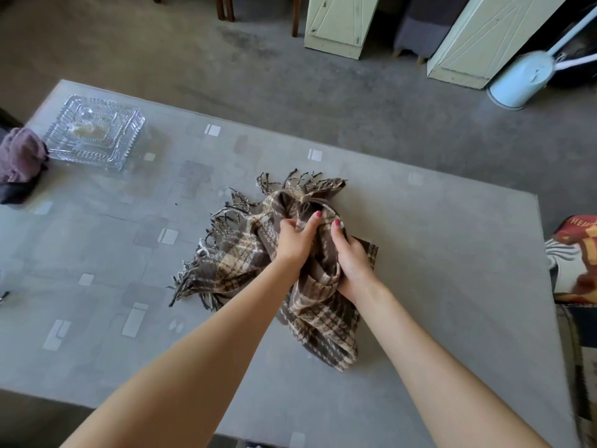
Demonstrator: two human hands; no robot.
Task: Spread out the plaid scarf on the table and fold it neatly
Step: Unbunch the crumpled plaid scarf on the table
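A brown and beige plaid scarf [232, 266] with dark fringe lies bunched in a heap near the middle of the grey table [436, 253]. Both hands are buried in its upper folds. My left hand [292, 240] pinches a fold at the top of the heap, thumb pointing away from me. Just to its right, my right hand [350, 257] grips a thicker roll of the cloth. One fringed end fans out to the left, another toward the far side. A flat plaid tail hangs toward me below my wrists.
A cut-glass lidded dish [93, 132] stands at the table's far left, next to a purple cloth [21, 158] at the left edge. Beyond the table, cream cabinets [339, 24] and a pale blue bin [520, 80] stand on the floor. A patterned fabric [575, 263] lies at the right.
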